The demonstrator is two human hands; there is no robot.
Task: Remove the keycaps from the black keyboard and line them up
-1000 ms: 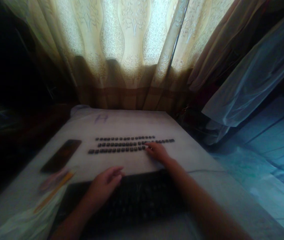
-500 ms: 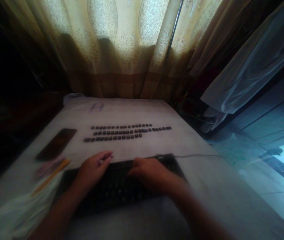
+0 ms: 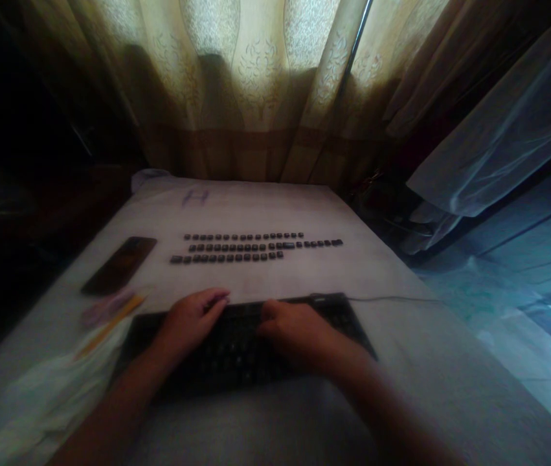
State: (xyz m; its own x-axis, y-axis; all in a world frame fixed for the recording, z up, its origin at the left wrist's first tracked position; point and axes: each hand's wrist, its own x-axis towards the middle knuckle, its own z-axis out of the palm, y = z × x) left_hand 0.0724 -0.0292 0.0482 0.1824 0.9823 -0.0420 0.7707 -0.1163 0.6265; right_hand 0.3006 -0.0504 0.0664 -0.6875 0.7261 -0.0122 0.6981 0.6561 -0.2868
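A black keyboard (image 3: pixel 236 362) lies in front of me, slightly tilted across the table. My left hand (image 3: pixel 195 320) is over its upper left part, fingers curled and thumb drawn in close to the fingertips; whether a small thing is between them is too blurred to tell. Over the keyboard's upper middle, my right hand (image 3: pixel 292 327) is closed with its fingertips bent down at the keys. Whatever those fingers pinch is hidden. Beyond the keyboard, several loose black keycaps (image 3: pixel 236 248) are laid out in three rows.
A dark phone (image 3: pixel 120 265) lies at the left. Nearer are a pinkish item (image 3: pixel 105 307), an orange strip (image 3: pixel 110 325) and a crumpled whitish cloth or bag (image 3: pixel 56 388). The keyboard's cable (image 3: pixel 392 298) runs right across the table (image 3: pixel 425 362). Curtains (image 3: pixel 256 84) hang behind.
My view has tilted and turned a little, so everything sits slightly further right, with the table items higher. Left thumb and fingertips look closer together. My right hand stays at the keys.
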